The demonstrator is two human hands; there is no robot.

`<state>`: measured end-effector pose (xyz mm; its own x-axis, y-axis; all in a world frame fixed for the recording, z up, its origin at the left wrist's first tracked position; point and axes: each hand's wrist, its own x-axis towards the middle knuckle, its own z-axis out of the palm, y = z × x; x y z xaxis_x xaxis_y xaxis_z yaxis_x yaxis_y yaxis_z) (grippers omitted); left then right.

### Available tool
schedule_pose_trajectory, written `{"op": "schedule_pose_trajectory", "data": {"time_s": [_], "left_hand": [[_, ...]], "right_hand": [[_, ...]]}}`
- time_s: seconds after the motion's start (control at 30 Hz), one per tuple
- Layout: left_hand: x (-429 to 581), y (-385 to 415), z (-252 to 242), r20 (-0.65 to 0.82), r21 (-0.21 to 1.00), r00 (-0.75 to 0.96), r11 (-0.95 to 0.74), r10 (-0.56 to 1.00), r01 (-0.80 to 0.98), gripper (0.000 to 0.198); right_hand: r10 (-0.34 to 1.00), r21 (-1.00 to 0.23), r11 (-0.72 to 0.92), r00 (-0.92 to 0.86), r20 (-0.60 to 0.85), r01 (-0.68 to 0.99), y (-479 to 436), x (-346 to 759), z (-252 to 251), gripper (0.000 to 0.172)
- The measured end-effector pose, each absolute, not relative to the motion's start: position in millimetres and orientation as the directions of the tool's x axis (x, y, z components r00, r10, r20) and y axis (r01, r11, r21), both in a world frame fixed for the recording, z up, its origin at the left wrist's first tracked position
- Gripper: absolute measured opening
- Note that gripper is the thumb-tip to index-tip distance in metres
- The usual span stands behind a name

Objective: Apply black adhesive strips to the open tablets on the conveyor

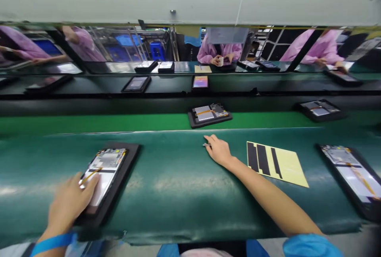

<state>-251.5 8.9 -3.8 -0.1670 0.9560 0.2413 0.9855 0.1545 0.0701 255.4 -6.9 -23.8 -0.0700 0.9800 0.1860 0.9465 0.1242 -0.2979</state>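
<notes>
My left hand [70, 199], blurred by motion, is closed on the near left side of an opened tablet [108, 169]. Its thumb lies over the pale battery area, beside an orange ribbon cable [91, 174]. Circuit parts show at the tablet's far end, and a black tray [131, 155] lies under it. My right hand [219, 151] is over the green mat [178, 193], thumb and fingers bent together around a small greyish thing [205, 144] too small to name. A yellow sheet with black adhesive strips [275, 163] lies to the right of that hand.
Another opened tablet [354, 169] lies at the right. Beyond the mat, a bright green belt [143, 122] carries opened tablets [210, 114] in black trays. A raised shelf [166, 84] behind holds more devices. Co-workers in pink sleeves [205, 52] sit across, under a white overhead beam [119, 0].
</notes>
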Motion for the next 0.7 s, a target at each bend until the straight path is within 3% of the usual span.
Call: {"op": "schedule_pose_trajectory", "data": {"time_s": [0.2,0.33,0.5,0.7], "left_hand": [[-232.9,5.0,-3.3,0.169,0.071,-0.124,0.113,0.978,0.991,0.059],[-189.0,-5.1,-11.6,0.205,0.181,0.146,-0.184,0.968,0.966,0.061],[-93.2,-18.4,-9.3,0.279,0.278,0.513,-0.580,0.812,0.766,0.053],[17.6,-44.5,-5.8,0.230,0.359,0.716,-0.741,0.659,0.567,0.069]], "right_hand": [[0.963,-0.371,0.182,-0.088,0.256,0.910,-4.5,261.1,-31.7,0.037],[0.944,-0.440,0.242,-0.104,0.314,0.865,-15.6,258.2,-27.4,0.032],[0.894,-0.498,0.390,-0.189,0.407,0.774,-45.1,249.3,-7.7,0.027],[0.850,-0.505,0.497,-0.280,0.446,0.705,-82.5,248.2,15.0,0.021]]}}
